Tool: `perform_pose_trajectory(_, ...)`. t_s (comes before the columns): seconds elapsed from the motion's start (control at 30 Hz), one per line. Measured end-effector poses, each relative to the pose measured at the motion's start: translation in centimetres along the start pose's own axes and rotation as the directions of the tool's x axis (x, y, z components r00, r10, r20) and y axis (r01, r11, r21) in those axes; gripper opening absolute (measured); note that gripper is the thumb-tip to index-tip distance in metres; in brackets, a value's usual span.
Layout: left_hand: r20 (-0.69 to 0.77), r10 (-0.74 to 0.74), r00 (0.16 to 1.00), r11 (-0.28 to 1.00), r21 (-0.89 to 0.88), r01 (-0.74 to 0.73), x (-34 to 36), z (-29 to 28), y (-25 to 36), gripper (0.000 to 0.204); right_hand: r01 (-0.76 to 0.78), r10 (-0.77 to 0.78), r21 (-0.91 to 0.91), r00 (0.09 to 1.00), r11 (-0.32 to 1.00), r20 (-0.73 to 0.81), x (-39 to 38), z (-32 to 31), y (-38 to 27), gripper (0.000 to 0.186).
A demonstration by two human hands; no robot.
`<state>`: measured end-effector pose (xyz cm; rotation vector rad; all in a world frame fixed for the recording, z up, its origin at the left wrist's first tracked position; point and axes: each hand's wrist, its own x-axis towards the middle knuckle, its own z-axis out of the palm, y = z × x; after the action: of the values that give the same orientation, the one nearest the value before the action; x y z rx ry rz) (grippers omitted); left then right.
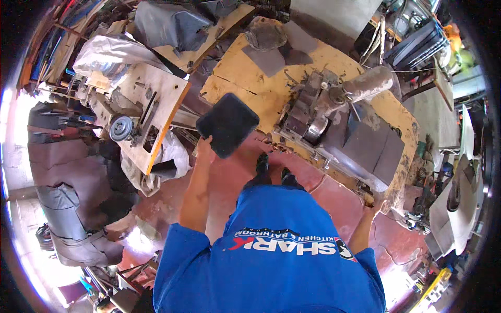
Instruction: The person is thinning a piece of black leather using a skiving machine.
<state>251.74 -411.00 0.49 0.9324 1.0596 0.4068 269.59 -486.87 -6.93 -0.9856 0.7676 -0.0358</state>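
Note:
A black square pad with rounded corners (227, 125) is held at its lower left corner by my left hand (205, 147), whose fingers close on it. My right hand (373, 203) is low on the right, at the front end of a grimy metal machine (322, 122); its fingers are too indistinct to tell their grip. The machine has a cylindrical housing and sits on a worn yellow board top (237, 78), with dark grey sheets (383, 156) lying on its right part.
A wooden machine table (167, 99) with a pulley stands at the left, beside white sacks. Dark sheet material (73, 161) is piled at far left. My feet stand on the red floor (334, 203). Boards and white panels (462, 208) crowd the right side.

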Motion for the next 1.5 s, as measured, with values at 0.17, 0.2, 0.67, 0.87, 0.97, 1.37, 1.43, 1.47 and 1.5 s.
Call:
perform_pose_trajectory(0.17, 0.209, 0.466, 0.86, 0.7, 0.507, -0.503, -2.7, -1.4, -1.1, 0.037, -0.106, 0.11, 0.113, 0.994, 0.988, -0.025, 2.6, -0.6, 1.2, 0.045)
perform_pose_trajectory(0.2, 0.201, 0.474, 0.857, 0.696, 0.51, -0.505, -3.1, -1.1, -0.9, 0.037, -0.114, 0.117, 0.113, 0.993, 0.987, -0.016, 2.6, 0.3, 1.3, 0.045)
perform_pose_trajectory(0.67, -0.194, 0.226, 0.955, 0.788, 0.613, -0.061, -11.8, -5.9, 2.4, 0.041, -0.295, 0.296, -0.046, 0.955, 0.954, 0.003, -2.0, -2.2, -1.3, 0.045)
perform_pose_trajectory(0.87, -0.325, 0.257, 0.91, 0.931, 0.335, -0.143, -14.9, -19.2, -7.8, 0.031, 0.683, -0.683, -0.721, 0.472, -0.117, 0.558, -19.1, 24.8, -4.0, 0.045)
perform_pose_trajectory(0.97, -0.356, 0.177, 0.918, 0.934, 0.354, -0.043, -17.5, -24.0, -13.7, 0.029, 0.84, -0.536, -0.486, 0.301, -0.242, 0.788, -20.3, 34.6, -1.7, 0.039)
perform_pose_trajectory(1.37, -0.553, -0.05, 0.832, 0.857, 0.404, 0.32, -21.0, -40.4, -27.3, 0.023, 0.66, -0.608, -0.558, 0.188, -0.504, 0.771, -13.1, 37.7, 4.0, 0.013)
perform_pose_trajectory(1.43, -0.552, -0.098, 0.828, 0.919, 0.269, 0.289, -20.2, -40.8, -27.5, 0.022, 0.629, -0.586, -0.616, 0.296, -0.475, 0.754, -12.6, 38.2, 3.8, 0.016)
perform_pose_trajectory(1.47, -0.54, -0.141, 0.83, 0.957, 0.14, 0.254, -19.8, -40.9, -27.5, 0.02, 0.628, -0.586, -0.614, 0.293, -0.479, 0.756, -11.8, 38.4, 3.5, 0.016)
perform_pose_trajectory(1.5, -0.54, -0.146, 0.829, 0.956, 0.138, 0.258, -19.4, -41.0, -27.6, 0.02, 0.588, -0.602, -0.644, 0.306, -0.49, 0.737, -11.3, 38.6, 3.4, 0.017)
